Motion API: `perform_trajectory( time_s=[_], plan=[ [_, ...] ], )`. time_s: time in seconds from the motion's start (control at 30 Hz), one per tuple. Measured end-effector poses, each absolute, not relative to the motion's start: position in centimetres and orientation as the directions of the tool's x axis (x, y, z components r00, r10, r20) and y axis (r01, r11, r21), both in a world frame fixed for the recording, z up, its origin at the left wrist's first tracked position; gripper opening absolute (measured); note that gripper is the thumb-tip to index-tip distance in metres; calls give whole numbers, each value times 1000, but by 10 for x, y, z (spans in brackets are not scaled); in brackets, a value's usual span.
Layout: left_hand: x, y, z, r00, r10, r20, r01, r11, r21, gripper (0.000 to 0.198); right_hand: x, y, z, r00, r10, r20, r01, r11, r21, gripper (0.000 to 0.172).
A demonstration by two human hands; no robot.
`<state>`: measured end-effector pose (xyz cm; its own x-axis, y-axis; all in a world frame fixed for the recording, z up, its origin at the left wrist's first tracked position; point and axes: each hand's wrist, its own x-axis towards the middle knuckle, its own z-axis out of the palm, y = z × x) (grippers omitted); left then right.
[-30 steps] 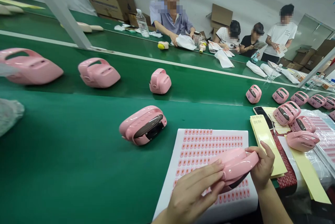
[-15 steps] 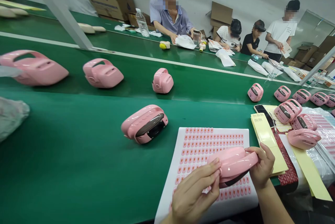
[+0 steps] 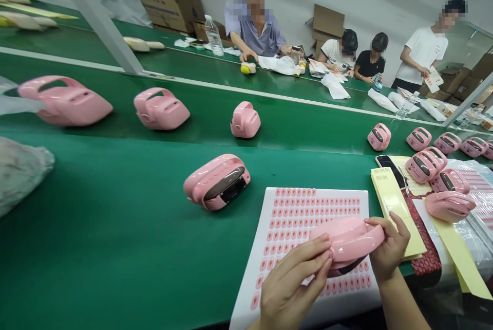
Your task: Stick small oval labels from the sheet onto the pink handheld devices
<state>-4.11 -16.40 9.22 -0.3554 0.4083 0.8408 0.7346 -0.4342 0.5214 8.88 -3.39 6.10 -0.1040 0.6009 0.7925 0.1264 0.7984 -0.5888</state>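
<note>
A glossy pink plastic device with a loop handle and a dark panel (image 3: 356, 242) is held above a sheet of small pink stickers (image 3: 265, 232). My right hand (image 3: 389, 248) grips its right end, thumb and forefinger at the handle. At the other end, my left hand (image 3: 295, 281) has its fingers closed together against the side of the device. Whether a sticker is under those fingertips cannot be made out. Another pink device (image 3: 217, 182) lies on the green work surface to the left, its dark panel facing right.
Pink devices (image 3: 162, 109) stand spaced along the green belt (image 3: 308, 124) beyond. To the right are yellow sticker strips (image 3: 396, 212), a phone (image 3: 390, 170), tweezers (image 3: 404, 181) and more pink devices (image 3: 450, 205). A plastic bag (image 3: 23, 176) is at left. Several people work across the line.
The view has shifted slightly, so most things appear a little farther right. Both hands keep hold of the pink device in nearly the same pose. Across the line, a standing person has turned.
</note>
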Motion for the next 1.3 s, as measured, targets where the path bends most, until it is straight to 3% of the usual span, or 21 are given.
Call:
perform_trajectory(
  time_s=[0.23,0.5,0.57,0.8,0.93,1.1,1.2,1.3],
  plan=[
    [-46,-168,103,-280,496,822,723,-454,520,15,89,-31,57,-106,630,769,102,776,-622,44],
    [-43,-167,99,-172,448,877,863,-362,354,19,96,-26,47,-131,697,705,217,714,-665,18],
    [-47,-167,99,-153,446,882,873,-357,332,22,94,-27,48,-159,710,686,253,701,-667,20],
    [-55,-164,82,-128,525,841,837,-398,376,52,79,-34,56,-192,812,551,70,571,-818,50],
    [-53,-161,69,-132,526,840,819,-419,392,61,76,-32,53,-238,837,492,103,526,-844,45],
    [-53,-162,72,-119,523,844,817,-431,383,73,66,-27,49,-281,842,460,82,499,-863,21],
    [-54,-164,74,-97,513,853,816,-449,363,83,56,-28,48,-300,863,407,-18,422,-907,31],
    [-54,-164,73,-118,468,876,810,-464,358,78,46,-29,48,-313,883,351,-110,333,-936,40]
  ],
)
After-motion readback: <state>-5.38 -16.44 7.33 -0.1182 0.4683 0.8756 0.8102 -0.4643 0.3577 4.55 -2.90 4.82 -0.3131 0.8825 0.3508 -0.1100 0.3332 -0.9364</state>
